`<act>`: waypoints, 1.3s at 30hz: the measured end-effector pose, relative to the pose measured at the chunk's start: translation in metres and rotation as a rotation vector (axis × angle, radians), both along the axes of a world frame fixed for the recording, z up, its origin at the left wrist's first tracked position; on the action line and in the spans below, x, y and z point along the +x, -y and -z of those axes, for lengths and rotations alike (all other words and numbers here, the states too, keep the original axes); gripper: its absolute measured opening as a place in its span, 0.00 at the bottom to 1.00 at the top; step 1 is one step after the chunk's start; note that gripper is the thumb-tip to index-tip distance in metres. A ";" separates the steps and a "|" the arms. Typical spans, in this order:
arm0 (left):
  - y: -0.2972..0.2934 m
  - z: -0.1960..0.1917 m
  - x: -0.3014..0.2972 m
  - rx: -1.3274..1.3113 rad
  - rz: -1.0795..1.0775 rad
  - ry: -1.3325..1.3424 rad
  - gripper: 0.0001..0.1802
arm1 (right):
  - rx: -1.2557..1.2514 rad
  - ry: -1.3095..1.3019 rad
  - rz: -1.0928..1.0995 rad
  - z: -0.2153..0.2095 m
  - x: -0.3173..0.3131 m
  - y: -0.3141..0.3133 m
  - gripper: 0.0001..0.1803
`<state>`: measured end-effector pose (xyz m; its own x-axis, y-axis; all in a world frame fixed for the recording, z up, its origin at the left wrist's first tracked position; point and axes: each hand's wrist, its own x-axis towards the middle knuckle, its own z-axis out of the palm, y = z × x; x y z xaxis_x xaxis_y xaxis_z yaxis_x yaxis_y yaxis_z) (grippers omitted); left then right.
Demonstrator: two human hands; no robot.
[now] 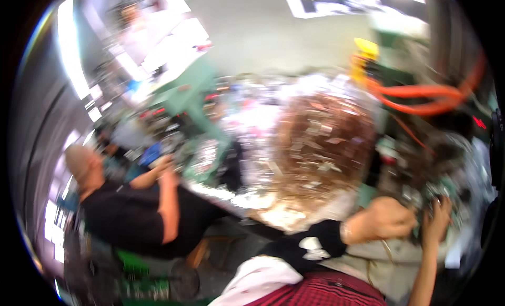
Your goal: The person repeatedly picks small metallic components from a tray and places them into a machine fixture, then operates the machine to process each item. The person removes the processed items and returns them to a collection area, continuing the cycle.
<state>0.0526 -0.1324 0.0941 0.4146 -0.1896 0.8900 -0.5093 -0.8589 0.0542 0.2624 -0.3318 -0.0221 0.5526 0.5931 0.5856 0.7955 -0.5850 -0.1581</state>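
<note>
Your two hands are together at the near right corner of the table, low in the right part of the view, and the whole picture is blurred by motion, so small details are lost. Your left hand is bent at the wrist and looks closed like a loose fist, its knuckles turned toward the right. Your right hand stands just beside it with the fingers pointing up and partly spread; whether it pinches something I cannot tell. Between and just above both hands there is a small greenish-grey machine part. Its shape and long axis are too smeared to read. It lies slightly to the right of your left hand and touches, or almost touches, the fingers of your right hand, so the right hand is the nearer one. Farther up and to the left, in the middle of the table, rises a big heap of small copper-brown metal pieces, well apart from the hands. At the far left edge of the table another person in a black shirt sits and works.
</note>
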 end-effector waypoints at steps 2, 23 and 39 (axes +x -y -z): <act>0.013 -0.011 -0.017 -0.024 -0.094 0.030 0.11 | -0.155 -0.072 -0.136 -0.018 0.006 -0.012 0.21; -0.118 0.126 -0.036 -0.550 -0.973 -0.537 0.17 | 0.430 -0.470 -0.038 0.023 0.036 0.012 0.15; -0.116 0.076 -0.063 0.060 -0.672 -0.536 0.19 | 0.857 -0.916 -0.413 -0.110 -0.095 -0.083 0.15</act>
